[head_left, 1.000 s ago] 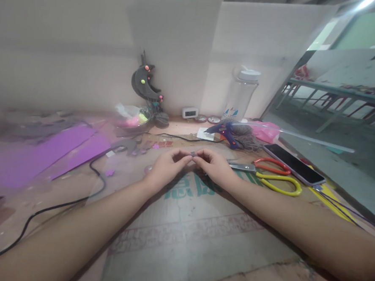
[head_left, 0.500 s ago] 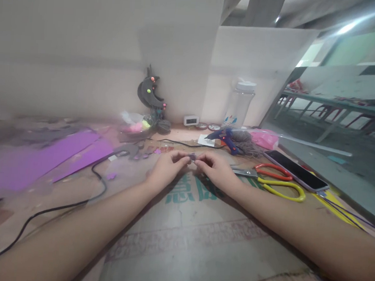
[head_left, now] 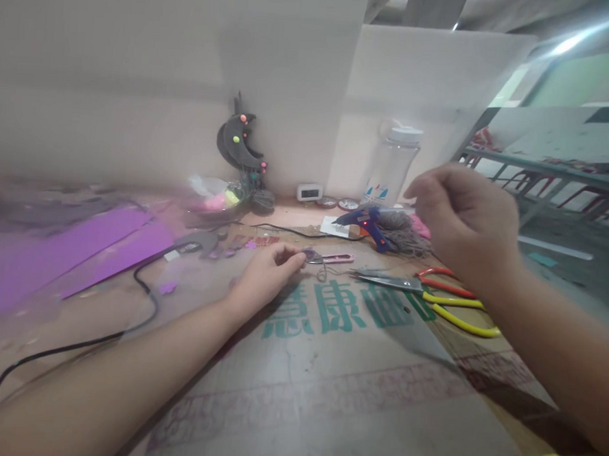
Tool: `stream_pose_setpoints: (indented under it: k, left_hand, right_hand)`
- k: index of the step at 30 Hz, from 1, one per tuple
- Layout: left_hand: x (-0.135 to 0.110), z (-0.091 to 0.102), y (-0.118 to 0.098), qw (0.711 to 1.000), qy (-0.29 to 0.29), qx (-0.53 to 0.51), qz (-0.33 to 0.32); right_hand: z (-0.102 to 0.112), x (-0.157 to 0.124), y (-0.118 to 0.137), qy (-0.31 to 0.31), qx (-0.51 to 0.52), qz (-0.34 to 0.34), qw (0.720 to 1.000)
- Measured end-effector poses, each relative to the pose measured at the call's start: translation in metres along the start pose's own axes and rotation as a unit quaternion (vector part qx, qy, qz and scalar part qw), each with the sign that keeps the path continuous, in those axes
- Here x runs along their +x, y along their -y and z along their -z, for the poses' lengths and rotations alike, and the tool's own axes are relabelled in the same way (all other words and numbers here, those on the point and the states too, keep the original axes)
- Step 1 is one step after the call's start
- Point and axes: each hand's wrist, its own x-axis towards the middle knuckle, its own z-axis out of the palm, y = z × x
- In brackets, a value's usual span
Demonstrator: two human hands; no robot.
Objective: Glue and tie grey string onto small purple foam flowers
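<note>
Over the printed sheet, my left hand (head_left: 276, 267) pinches a small purple-grey piece (head_left: 310, 255) between thumb and fingertips. A loose grey thread (head_left: 323, 273) curls beside that piece. Just right of it are small pink snips (head_left: 340, 258). My right hand (head_left: 468, 210) is raised high at the right, its fingers closed in a pinch; whatever they hold, if anything, is too small to make out. Below the right hand, scissors with red and yellow handles (head_left: 452, 302) lie with their blades pointing left.
A blue glue gun (head_left: 366, 225) and grey yarn (head_left: 400, 227) lie behind the scissors, near a clear bottle (head_left: 393, 168). Purple sheets (head_left: 122, 258) and a black cord (head_left: 70, 343) are at left. A grey moon-shaped figure (head_left: 237, 141) stands at the back beside a small clock (head_left: 309, 192).
My right hand has left the small piece and moved up and to the right, uncovering the snips and thread. My left hand keeps its pinch in nearly the same place.
</note>
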Motion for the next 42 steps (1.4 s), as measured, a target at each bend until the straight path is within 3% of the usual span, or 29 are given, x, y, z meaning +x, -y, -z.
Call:
stream_pose_setpoints:
  k: [2, 4, 8, 11, 15, 18, 23, 26, 30, 36, 42]
  left_hand:
    - [0.000, 0.000, -0.002, 1.000, -0.001, -0.003, 0.006]
    - [-0.001, 0.000, -0.005, 1.000, -0.002, 0.001, 0.011]
    - [-0.001, 0.000, -0.005, 1.000, 0.002, 0.004, -0.003]
    - [0.000, 0.000, -0.002, 1.000, 0.004, 0.008, -0.006]
    - [0.000, -0.001, 0.000, 1.000, 0.008, -0.006, 0.010]
    - [0.000, -0.002, -0.001, 1.000, 0.009, -0.019, 0.009]
    - [-0.002, -0.002, -0.003, 1.000, 0.011, -0.019, 0.020]
    - [-0.003, -0.002, -0.004, 1.000, 0.011, -0.004, 0.013]
    - [-0.003, -0.001, -0.003, 1.000, 0.013, 0.011, 0.002]
    - [-0.002, 0.001, 0.000, 0.999, 0.023, 0.034, -0.017]
    - [-0.003, 0.001, -0.002, 0.999, 0.032, 0.036, -0.015]
  right_hand:
    - [0.005, 0.004, 0.000, 0.005, 0.039, 0.010, 0.999]
    - [0.001, 0.003, -0.001, 0.050, 0.060, 0.015, 0.997]
    - [-0.022, -0.006, -0.007, 0.155, 0.059, 0.025, 0.986]
    - [-0.044, -0.015, -0.010, 0.231, 0.097, 0.017, 0.968]
    - [-0.063, -0.026, -0.010, 0.330, 0.158, -0.058, 0.929]
    - [-0.070, -0.033, -0.013, 0.362, 0.172, -0.051, 0.915]
    - [-0.074, -0.042, -0.026, 0.346, 0.109, 0.043, 0.931]
    - [-0.075, -0.047, -0.030, 0.334, 0.098, 0.038, 0.937]
    - [-0.070, -0.055, -0.022, 0.283, 0.150, 0.013, 0.947]
    - [-0.059, -0.068, -0.005, 0.191, 0.250, 0.136, 0.939]
    - [-0.066, -0.071, -0.007, 0.169, 0.266, 0.141, 0.939]
